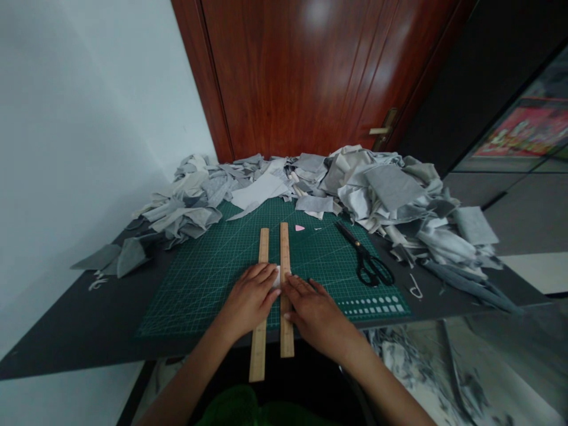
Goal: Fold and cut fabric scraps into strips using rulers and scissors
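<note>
At the near edge of the bench (66, 349), two wooden rulers (284, 260) are laid side by side on the green cutting mat (199, 284), their near ends overhanging the edge. The left hand (251, 299) is pressed flat on the left ruler, fingers together; the right hand (313, 310) is spread flat over the right one. A small white fabric piece (277, 277) is held between the rulers, seemingly uncut. Scissors (366, 257) lie untouched toward the right edge. Most grey scraps (390, 189) remain heaped along the far edge.

Open green mat (213, 266) ahead; fabric heap (355, 183) behind, scissors (366, 254) rightward.
</note>
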`<state>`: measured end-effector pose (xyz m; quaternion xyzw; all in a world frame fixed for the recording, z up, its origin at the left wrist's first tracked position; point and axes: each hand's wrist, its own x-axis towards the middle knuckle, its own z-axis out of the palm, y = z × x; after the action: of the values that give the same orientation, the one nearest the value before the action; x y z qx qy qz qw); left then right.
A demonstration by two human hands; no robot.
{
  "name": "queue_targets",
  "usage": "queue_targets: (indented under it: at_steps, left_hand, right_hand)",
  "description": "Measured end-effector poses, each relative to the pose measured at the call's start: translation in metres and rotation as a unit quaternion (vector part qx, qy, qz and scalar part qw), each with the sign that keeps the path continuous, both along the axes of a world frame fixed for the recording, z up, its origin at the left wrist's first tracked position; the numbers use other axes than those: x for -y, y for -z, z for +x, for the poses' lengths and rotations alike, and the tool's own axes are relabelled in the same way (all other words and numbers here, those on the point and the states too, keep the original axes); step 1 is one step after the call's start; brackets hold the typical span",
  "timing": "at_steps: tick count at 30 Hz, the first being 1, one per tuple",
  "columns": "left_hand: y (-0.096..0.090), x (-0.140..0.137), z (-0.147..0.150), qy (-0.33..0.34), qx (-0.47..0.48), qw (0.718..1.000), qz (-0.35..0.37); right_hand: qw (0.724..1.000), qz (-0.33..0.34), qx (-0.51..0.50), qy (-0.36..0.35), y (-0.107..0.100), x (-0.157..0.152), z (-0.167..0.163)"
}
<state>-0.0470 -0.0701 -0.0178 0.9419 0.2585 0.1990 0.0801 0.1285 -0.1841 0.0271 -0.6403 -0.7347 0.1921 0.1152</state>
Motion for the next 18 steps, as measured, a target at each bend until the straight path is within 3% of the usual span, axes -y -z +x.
queue_targets:
  at_steps: [12,18]
  left_hand:
    - [-0.001,-0.0076,0.003,0.019,0.046,0.999,-0.021]
    - [-0.0027,-0.0039,0.0053,0.007,0.018,1.0,-0.008]
  right_hand:
    - [1.0,-0.006,0.014,0.002,-0.0006,-0.0001,-0.0025]
    - [1.0,0.005,0.015,-0.001,-0.0005,0.001,-0.0024]
